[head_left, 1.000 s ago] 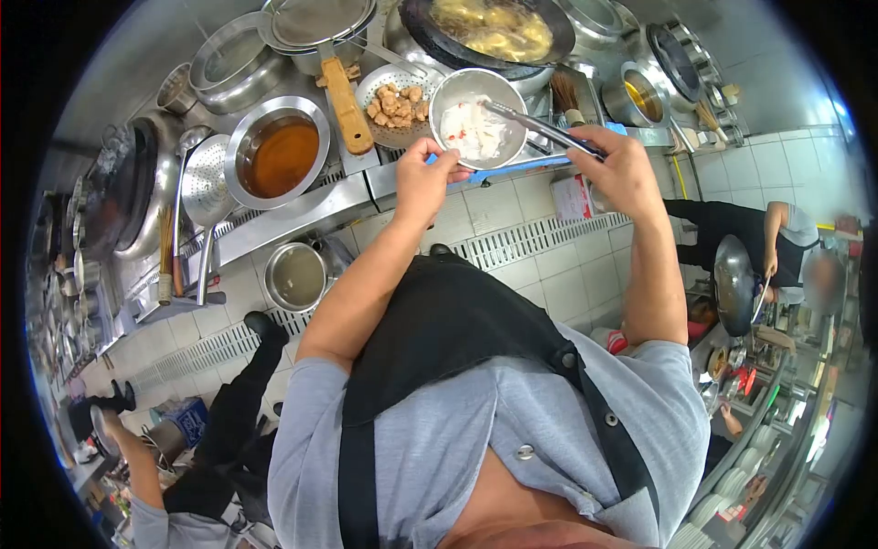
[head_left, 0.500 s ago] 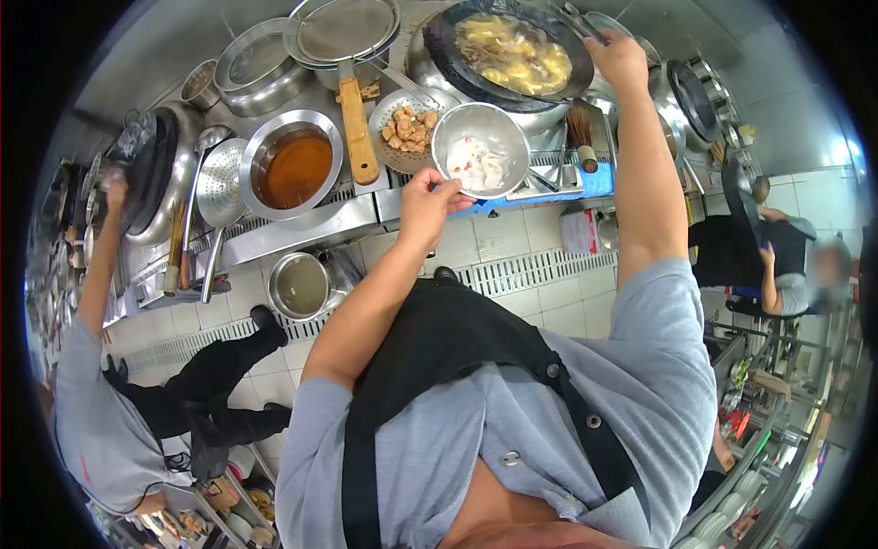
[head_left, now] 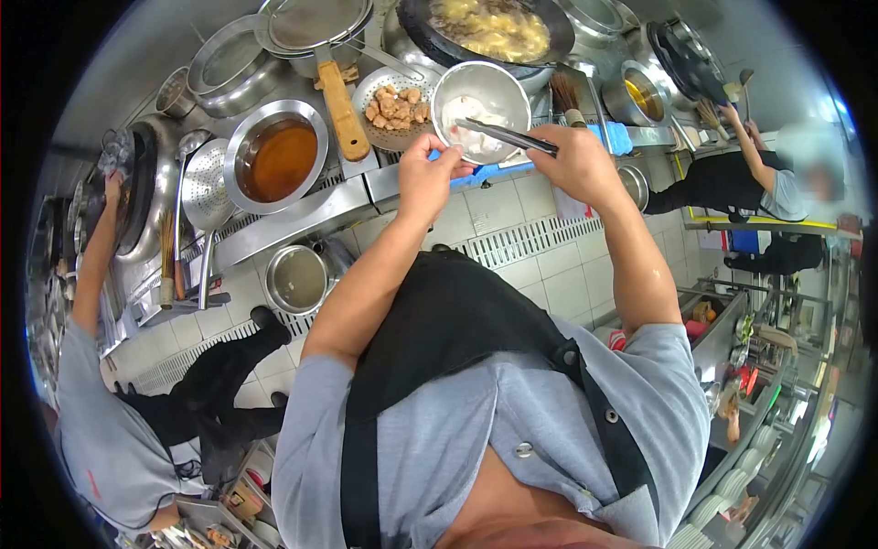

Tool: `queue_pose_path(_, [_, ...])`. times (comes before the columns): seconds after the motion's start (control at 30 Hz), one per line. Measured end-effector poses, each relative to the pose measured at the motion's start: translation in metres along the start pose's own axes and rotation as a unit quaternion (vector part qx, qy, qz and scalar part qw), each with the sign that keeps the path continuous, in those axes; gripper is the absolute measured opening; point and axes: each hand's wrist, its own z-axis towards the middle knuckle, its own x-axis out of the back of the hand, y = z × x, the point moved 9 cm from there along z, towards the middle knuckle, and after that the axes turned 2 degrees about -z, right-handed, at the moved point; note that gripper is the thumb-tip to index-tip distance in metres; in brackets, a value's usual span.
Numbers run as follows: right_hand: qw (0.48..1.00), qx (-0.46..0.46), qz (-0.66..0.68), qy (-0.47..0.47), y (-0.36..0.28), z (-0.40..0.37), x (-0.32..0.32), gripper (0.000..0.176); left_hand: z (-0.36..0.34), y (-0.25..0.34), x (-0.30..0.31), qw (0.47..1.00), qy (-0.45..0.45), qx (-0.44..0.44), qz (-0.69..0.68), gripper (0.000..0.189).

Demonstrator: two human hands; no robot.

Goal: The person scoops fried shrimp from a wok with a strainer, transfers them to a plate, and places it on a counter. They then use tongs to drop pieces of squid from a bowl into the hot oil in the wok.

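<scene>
My left hand (head_left: 428, 178) pinches the near-left rim of a steel bowl (head_left: 500, 89), which is tilted toward me. Pale, wet pieces of food (head_left: 471, 123) lie in it, coated in a whitish liquid. Closed around dark tongs (head_left: 517, 137) is my right hand (head_left: 578, 166), at the bowl's right side. The tips of the tongs reach into the bowl at the pale pieces. Just behind, a black wok (head_left: 421, 27) holds yellow food (head_left: 489, 29) in bubbling oil. Left of the bowl, browned chunks (head_left: 399, 108) rest on a perforated skimmer (head_left: 389, 139).
A mesh strainer with a wooden handle (head_left: 343, 114) and a pot of brown liquid (head_left: 282, 163) stand to the left. A bamboo brush (head_left: 565, 94) lies to the right. Co-workers are at the far left (head_left: 119, 412) and right (head_left: 777, 183). A floor-level pot (head_left: 298, 279) stands below the counter.
My right hand has come from the wok's right edge down to the bowl, bringing the tongs into it. My left hand keeps the bowl's rim. The view has shifted slightly.
</scene>
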Motion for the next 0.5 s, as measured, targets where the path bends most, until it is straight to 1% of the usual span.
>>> queue_pose_path(0.03, [0.999, -0.023, 0.033, -0.016, 0.003, 0.001, 0.0, 0.037, 0.002, -0.001, 0.002, 1.0, 0.001, 0.0, 0.0, 0.014])
queue_pose_path(0.07, [0.999, -0.022, 0.034, -0.018, 0.006, 0.001, 0.005, 0.037, 0.003, -0.007, 0.007, 1.0, 0.012, 0.016, -0.003, 0.013])
queue_pose_path(0.13, [0.994, -0.001, 0.092, 0.065, 0.02, 0.006, 0.037, 0.034, 0.007, -0.012, 0.015, 0.999, 0.025, 0.028, -0.005, 0.013])
queue_pose_path(0.17, [0.989, 0.006, 0.117, 0.091, 0.025, 0.013, 0.047, 0.034, 0.011, -0.014, 0.018, 0.999, 0.026, 0.036, -0.015, 0.013])
queue_pose_path(0.2, [0.99, -0.008, 0.116, 0.083, 0.031, 0.025, 0.055, 0.035, 0.013, -0.015, 0.019, 0.998, 0.028, 0.043, -0.026, 0.012])
queue_pose_path(0.27, [0.993, -0.016, 0.069, 0.091, 0.04, 0.063, 0.067, 0.04, 0.02, -0.015, 0.02, 0.998, 0.034, 0.044, -0.026, 0.012])
queue_pose_path(0.33, [0.99, 0.018, -0.018, 0.136, 0.047, 0.119, 0.072, 0.047, 0.024, -0.011, 0.022, 0.998, 0.045, 0.043, -0.025, 0.012])
queue_pose_path(0.4, [0.967, 0.072, -0.103, 0.224, 0.069, 0.185, 0.067, 0.051, 0.024, -0.012, 0.019, 0.997, 0.051, 0.048, -0.035, 0.013])
queue_pose_path(0.43, [0.967, 0.073, -0.1, 0.223, 0.08, 0.21, 0.068, 0.051, 0.023, -0.011, 0.016, 0.997, 0.049, 0.046, -0.035, 0.013])
queue_pose_path(0.47, [0.964, 0.013, -0.124, 0.236, 0.099, 0.23, 0.072, 0.055, 0.022, -0.009, 0.016, 0.997, 0.051, 0.046, -0.033, 0.013])
queue_pose_path(0.5, [0.956, -0.049, -0.147, 0.247, 0.103, 0.233, 0.077, 0.059, 0.019, -0.008, 0.016, 0.997, 0.05, 0.048, -0.036, 0.013])
